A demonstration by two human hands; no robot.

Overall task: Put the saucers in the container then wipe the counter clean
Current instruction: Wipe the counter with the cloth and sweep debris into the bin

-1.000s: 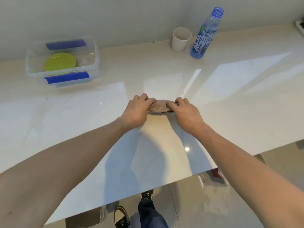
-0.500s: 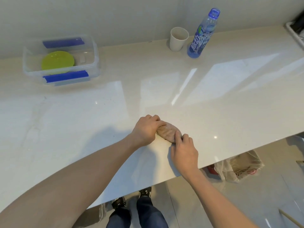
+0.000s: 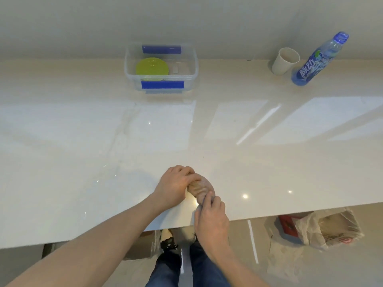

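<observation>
A crumpled brownish cloth (image 3: 200,187) lies on the pale glossy counter (image 3: 83,154) close to its front edge. My left hand (image 3: 176,183) grips the cloth's left end with curled fingers. My right hand (image 3: 211,218) pinches its near right end, reaching up from over the counter edge. At the back against the wall stands a clear plastic container (image 3: 191,59) with blue clips, and a yellow-green saucer (image 3: 152,68) lies flat inside it.
A white paper cup (image 3: 285,61) and a blue drink bottle (image 3: 317,61) stand at the back right by the wall. Below the counter edge are my legs and shoes, and a plastic bag with boxes (image 3: 323,228) sits on the floor to the right.
Both hands have drawn the cloth from mid-counter towards the front edge. My right hand has swung round to the cloth's near side. The view has shifted left, so the container now sits centre-back.
</observation>
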